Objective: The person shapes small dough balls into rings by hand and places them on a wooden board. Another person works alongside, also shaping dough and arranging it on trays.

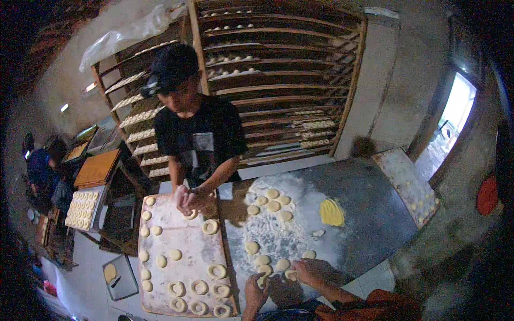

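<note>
At the near edge of the floured metal tabletop (369,200), my left hand (255,293) has its fingers curled round a piece of dough (262,281). Just to its right, the fingers of my right hand (310,272) close on another dough piece (290,275). Small round dough pieces lie right beyond my hands, among them one dough ball (251,247) and another (282,264). Left of my left hand is a floured wooden board (184,251) with dough rings (199,287) and plain dough rounds (161,261).
Across the board, a co-worker's hands (187,201) work over a dough ring. Farther off on the tabletop lie more dough balls (273,206) and a yellow flat mass (332,212). A speckled board (407,184) stands at right. Behind is a wooden rack (284,88) with dough trays.
</note>
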### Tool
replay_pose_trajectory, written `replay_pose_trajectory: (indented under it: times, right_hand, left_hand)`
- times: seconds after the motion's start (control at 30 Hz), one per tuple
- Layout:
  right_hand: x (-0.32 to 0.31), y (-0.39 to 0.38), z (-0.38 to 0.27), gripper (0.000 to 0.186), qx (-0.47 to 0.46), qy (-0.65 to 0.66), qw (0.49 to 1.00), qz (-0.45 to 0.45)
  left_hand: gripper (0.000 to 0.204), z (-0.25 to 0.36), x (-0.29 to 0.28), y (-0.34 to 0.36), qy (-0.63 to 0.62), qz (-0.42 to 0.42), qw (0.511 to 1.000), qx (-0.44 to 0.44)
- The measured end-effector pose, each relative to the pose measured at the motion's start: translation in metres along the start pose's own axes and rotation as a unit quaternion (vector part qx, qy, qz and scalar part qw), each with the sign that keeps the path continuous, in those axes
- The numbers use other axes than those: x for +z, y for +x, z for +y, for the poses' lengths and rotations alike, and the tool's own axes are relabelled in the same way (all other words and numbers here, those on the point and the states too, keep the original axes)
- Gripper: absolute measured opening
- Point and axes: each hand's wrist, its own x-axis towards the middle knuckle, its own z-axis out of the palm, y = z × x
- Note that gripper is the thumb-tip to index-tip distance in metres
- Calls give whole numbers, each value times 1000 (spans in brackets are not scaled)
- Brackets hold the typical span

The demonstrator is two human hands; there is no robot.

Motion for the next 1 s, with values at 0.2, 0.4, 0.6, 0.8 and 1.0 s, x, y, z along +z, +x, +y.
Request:
replay_pose_trajectory:
  times: [0.2, 0.4, 0.6, 0.8, 1.0]
  right_hand:
    - [16, 5, 22, 33, -22, 336, 940, 60]
    - [-16, -22, 35, 33, 0, 399, 916, 47]
    - [-13, -36, 64, 39, -48, 419, 900, 109]
    - [-16, -46, 81, 45, -76, 608, 785, -84]
    - [-46, -44, 92, 36, 35, 700, 687, -192]
  left_hand:
    - [32, 12, 63, -2, -199, 15, 975, -100]
    - [29, 69, 98, -4, -296, 13, 949, -110]
    - [28, 112, 129, -16, -257, 73, 952, -151]
    - [27, 91, 157, -29, -383, 134, 912, -66]
    - [33, 116, 143, -38, -393, -49, 907, -140]
